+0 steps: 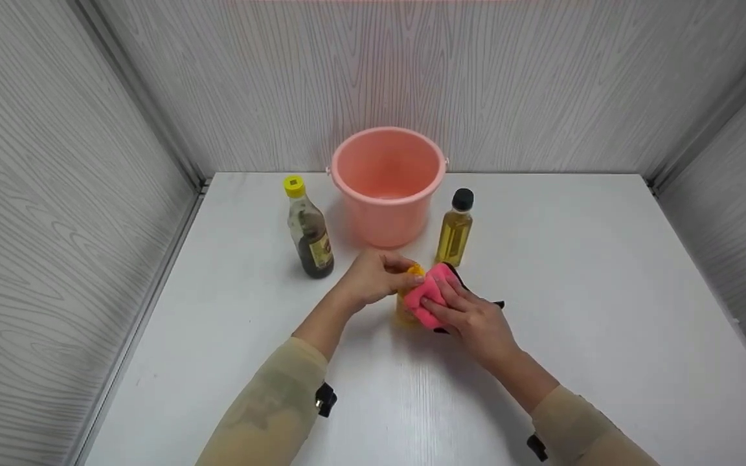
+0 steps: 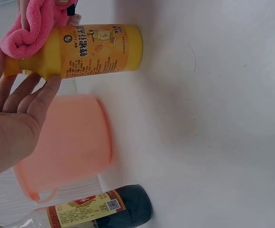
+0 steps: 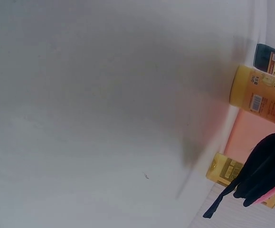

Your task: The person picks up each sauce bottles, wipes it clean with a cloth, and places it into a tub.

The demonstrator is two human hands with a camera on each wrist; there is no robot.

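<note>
A yellow squeeze bottle [image 2: 99, 50] with an orange label stands upright on the white table. My left hand [image 1: 376, 281] pinches it near its yellow top, the thumb and fingers on either side. My right hand [image 1: 480, 323] holds a folded pink cloth [image 1: 428, 301] with black edging against the bottle's upper right side. In the left wrist view, the cloth covers part of the bottle's shoulder. Black cloth and a hanging strap [image 3: 265, 161] show in the right wrist view, where most of the right hand is out of frame.
Behind the hands stands a pink bucket [image 1: 389, 220]. To its left is a dark sauce bottle [image 1: 311, 239] with a yellow cap; to its right, a small oil bottle [image 1: 455, 236] with a black cap. Grey wood-grain panels [image 1: 373, 77] enclose the table's back and sides.
</note>
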